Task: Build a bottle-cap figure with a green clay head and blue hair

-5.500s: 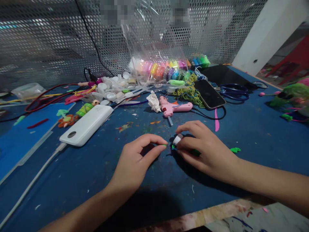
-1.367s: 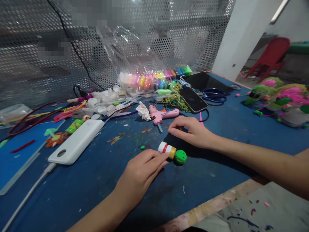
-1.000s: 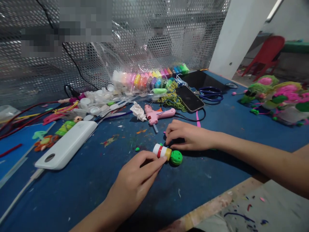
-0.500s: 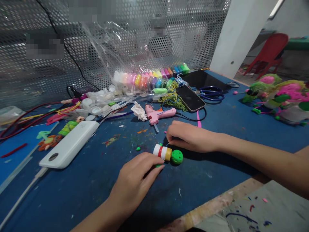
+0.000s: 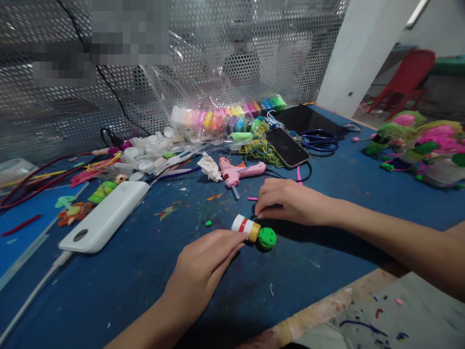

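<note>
A small figure lies on its side on the table, with a white body [image 5: 238, 222] banded in red, a gold section [image 5: 254, 232] and a round green clay head [image 5: 267, 238] marked with small dots. My left hand [image 5: 203, 259] has its fingers pressed together against the near side of the figure, the index fingertip over its body; the thumb tip is hidden. Just beyond the figure, my right hand [image 5: 281, 199] rests with curled, closed fingers. Something thin and dark shows by its fingertips, too small to name. A green clay bit [image 5: 208, 223] lies left of the figure.
Behind the hands lie a pink glue gun [image 5: 241, 170], crumpled white tissue [image 5: 209, 167], a phone [image 5: 287, 147] and blue-handled scissors [image 5: 319, 140]. A white power bank [image 5: 105, 217] is at left. Packed coloured clay [image 5: 218, 120] stands against the mesh; yarn-topped figures [image 5: 425, 145] sit right.
My left fingers have closed together against the figure, and the green bit seen between them is now hidden. My right hand has shifted slightly right, uncovering more of a pink strip.
</note>
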